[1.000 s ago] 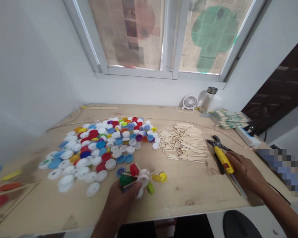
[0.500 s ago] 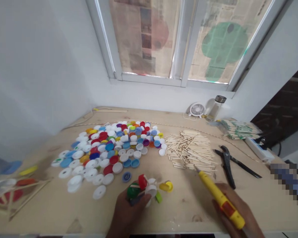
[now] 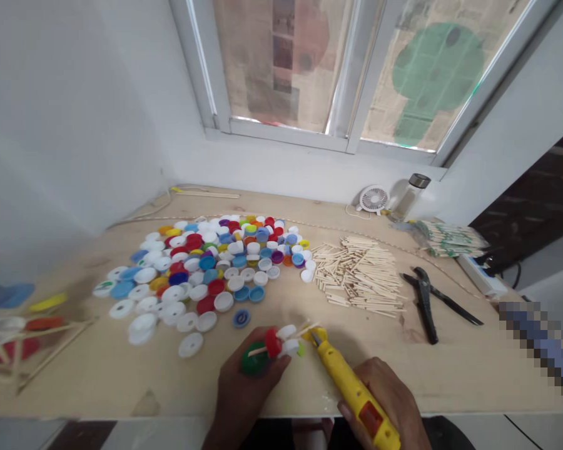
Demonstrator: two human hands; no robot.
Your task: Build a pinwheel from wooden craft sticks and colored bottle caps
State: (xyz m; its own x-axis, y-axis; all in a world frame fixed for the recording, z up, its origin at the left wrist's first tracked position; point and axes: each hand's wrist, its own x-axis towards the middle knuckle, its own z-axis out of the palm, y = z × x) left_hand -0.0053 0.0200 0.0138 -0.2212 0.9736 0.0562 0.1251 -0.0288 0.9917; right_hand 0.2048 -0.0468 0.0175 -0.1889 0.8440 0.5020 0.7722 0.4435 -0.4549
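Note:
My left hand (image 3: 246, 390) is closed on a small model made of bottle caps and thin wooden sticks (image 3: 274, 342), with green, red, white and yellow caps, held just above the wooden table (image 3: 450, 369) near its front edge. My right hand (image 3: 387, 403) grips a yellow glue gun (image 3: 351, 390). Its nozzle points up and left and touches the model beside the yellow cap.
A wide spread of coloured bottle caps (image 3: 211, 269) covers the table's left middle. A pile of short wooden sticks (image 3: 361, 278) lies to its right, then black pliers (image 3: 425, 300). A small fan (image 3: 373, 199), a jar (image 3: 410, 194) and a packet (image 3: 450, 239) stand at the back right.
My right hand picked the yellow glue gun up from beside the pliers and carried it left to the cap model. My left hand kept hold of the model.

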